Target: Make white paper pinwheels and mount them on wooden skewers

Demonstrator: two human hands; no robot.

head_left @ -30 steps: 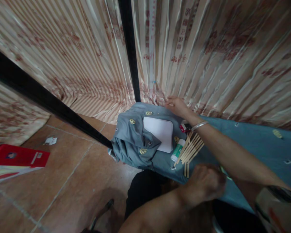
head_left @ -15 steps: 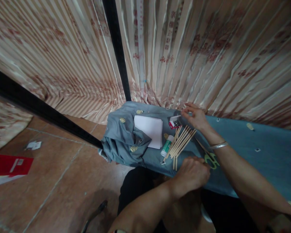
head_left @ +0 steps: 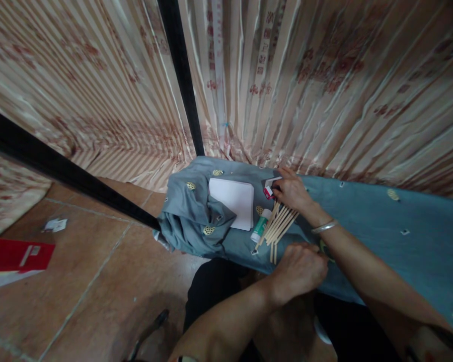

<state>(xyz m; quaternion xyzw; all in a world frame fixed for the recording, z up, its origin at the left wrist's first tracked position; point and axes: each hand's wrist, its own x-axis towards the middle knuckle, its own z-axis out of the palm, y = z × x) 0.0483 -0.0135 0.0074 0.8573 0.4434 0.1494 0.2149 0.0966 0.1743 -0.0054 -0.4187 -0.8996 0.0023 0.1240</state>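
Note:
My right hand (head_left: 292, 192), with a silver bangle on its wrist, bends its fingers down into a small open red and white box (head_left: 268, 192). Its fingertips are pinched at the box, and what they hold is hidden. Below it, my left hand (head_left: 302, 267) is closed in a fist by my lap; I cannot make out anything inside it. Several thin wooden sticks (head_left: 281, 226) lie in a loose bundle between my hands. Beside them rests a green and white glue stick (head_left: 261, 225). Green-handled scissors (head_left: 326, 250) are mostly covered by my right forearm.
A stack of white paper (head_left: 236, 201) lies left of the glue stick, partly under a bunched fold of the grey-blue cloth (head_left: 370, 226). Patterned curtains (head_left: 305, 90) hang behind the table. Black poles (head_left: 181, 75) stand at the left, and a red box (head_left: 17, 256) is on the floor.
My right hand has moved left and down from beside the small box into it, its fingers closing in. My forearm now covers most of the scissors. The left hand stays put.

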